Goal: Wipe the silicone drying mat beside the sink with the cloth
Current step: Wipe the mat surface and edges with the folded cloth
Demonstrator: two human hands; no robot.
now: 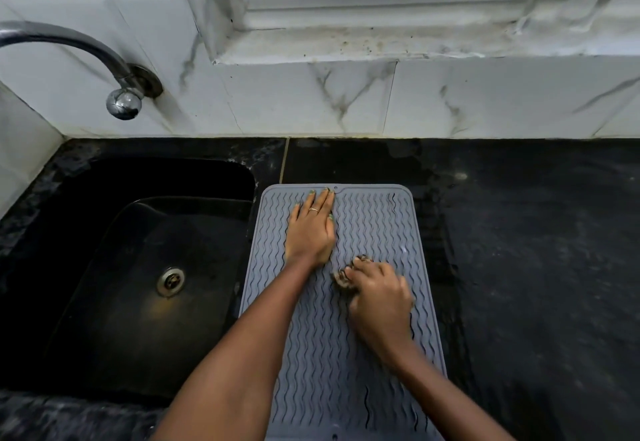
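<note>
A grey silicone drying mat with wavy ridges lies on the black counter just right of the sink. My left hand rests flat on the mat's far left part, fingers together and pointing away, a ring on one finger. My right hand is bunched around a small brownish cloth pressed on the middle of the mat. Only a bit of the cloth shows at the fingertips; the rest is hidden under the hand.
A black sink with a metal drain sits left of the mat. A chrome tap comes out of the marble-tiled wall above it. Dark counter stretches to the right. A window ledge runs above the back wall.
</note>
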